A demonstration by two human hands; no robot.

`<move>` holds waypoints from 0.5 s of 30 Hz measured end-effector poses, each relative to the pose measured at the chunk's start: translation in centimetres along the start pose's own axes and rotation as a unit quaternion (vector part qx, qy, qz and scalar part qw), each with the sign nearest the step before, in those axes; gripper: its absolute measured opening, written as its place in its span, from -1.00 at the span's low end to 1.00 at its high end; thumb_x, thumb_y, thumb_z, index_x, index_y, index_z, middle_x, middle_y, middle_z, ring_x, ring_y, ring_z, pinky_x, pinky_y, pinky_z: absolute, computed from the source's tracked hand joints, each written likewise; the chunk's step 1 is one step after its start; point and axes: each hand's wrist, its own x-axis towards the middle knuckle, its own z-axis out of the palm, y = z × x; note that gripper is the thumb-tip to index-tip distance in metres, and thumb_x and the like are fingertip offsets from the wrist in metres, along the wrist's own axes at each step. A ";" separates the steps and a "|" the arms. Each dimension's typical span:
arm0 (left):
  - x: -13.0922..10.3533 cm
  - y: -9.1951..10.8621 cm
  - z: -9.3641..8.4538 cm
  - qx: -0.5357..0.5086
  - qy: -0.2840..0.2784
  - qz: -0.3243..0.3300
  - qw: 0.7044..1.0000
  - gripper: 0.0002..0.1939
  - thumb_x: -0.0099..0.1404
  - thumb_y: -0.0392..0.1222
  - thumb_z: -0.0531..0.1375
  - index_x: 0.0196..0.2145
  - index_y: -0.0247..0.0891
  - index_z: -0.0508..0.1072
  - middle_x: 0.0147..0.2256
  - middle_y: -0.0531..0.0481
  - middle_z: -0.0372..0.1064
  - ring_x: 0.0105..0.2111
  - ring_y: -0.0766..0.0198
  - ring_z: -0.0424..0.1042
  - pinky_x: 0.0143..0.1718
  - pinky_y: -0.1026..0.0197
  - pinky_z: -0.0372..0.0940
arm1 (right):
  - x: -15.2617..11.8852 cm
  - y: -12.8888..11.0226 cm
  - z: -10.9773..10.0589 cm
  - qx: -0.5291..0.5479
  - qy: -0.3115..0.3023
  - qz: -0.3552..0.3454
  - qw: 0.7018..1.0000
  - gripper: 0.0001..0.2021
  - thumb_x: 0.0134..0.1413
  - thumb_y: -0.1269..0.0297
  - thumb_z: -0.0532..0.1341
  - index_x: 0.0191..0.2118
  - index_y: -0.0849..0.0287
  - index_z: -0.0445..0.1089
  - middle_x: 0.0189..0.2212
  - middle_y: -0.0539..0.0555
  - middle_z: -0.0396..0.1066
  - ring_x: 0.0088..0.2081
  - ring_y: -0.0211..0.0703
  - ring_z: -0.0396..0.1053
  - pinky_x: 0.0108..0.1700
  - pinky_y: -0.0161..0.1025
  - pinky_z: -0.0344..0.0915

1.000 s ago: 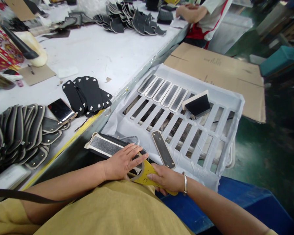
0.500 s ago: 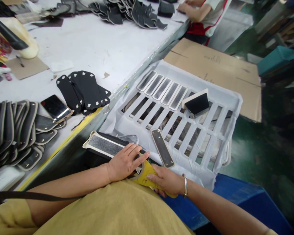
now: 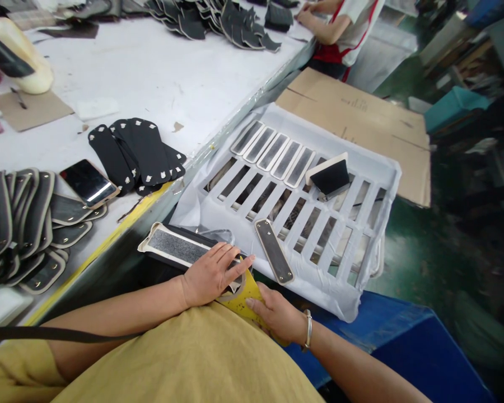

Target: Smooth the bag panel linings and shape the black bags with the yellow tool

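Observation:
My left hand (image 3: 210, 275) lies with its fingers spread, palm down, on the right end of a long grey piece with a cream border (image 3: 172, 247). That piece rests on a dark block. My right hand (image 3: 275, 314) is wrapped round a yellow tool (image 3: 244, 296), whose front end meets the piece beside my left thumb. What the tool's tip touches is hidden. Just right of my hands, a dark strip with metal studs (image 3: 274, 251) lies on the edge of a cloth-covered slotted rack (image 3: 239, 210).
Several bordered strips (image 3: 271, 151) and a tilted black block (image 3: 331, 178) sit on the rack. On the white table (image 3: 151, 73) are black pads (image 3: 145, 151), a phone (image 3: 89, 183) and curved pieces (image 3: 21, 218). Cardboard (image 3: 361, 120) and a person (image 3: 334, 25) are beyond.
The whole view has shifted slightly, with the surroundings appearing a little further left. My hands keep nearly the same pose, the right still on the yellow tool.

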 end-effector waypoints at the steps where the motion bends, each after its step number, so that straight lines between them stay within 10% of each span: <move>1: 0.0 0.0 0.0 -0.003 0.002 0.000 1.000 -0.43 0.27 -0.41 -0.05 0.23 -0.31 0.03 -0.01 -0.29 0.19 0.04 -0.01 0.18 0.09 -0.13 0.09 | 0.0 0.0 0.1 -0.014 -0.002 -0.001 1.000 -0.83 0.14 0.16 0.10 -0.23 0.13 0.25 -0.37 0.03 0.42 -0.40 -0.19 0.37 -0.40 -0.25 0.34; 15: -0.3 -1.7 -0.5 -0.013 -0.005 0.041 0.999 -0.42 0.30 -0.38 -0.05 0.26 -0.22 -0.03 0.05 -0.29 0.15 0.08 -0.02 0.16 0.08 -0.12 0.13 | 0.4 -0.3 -0.5 -0.121 -0.021 -0.011 0.992 -0.68 0.18 0.11 0.00 -0.09 0.24 0.24 -0.24 0.15 0.42 -0.26 -0.07 0.37 -0.22 -0.15 0.30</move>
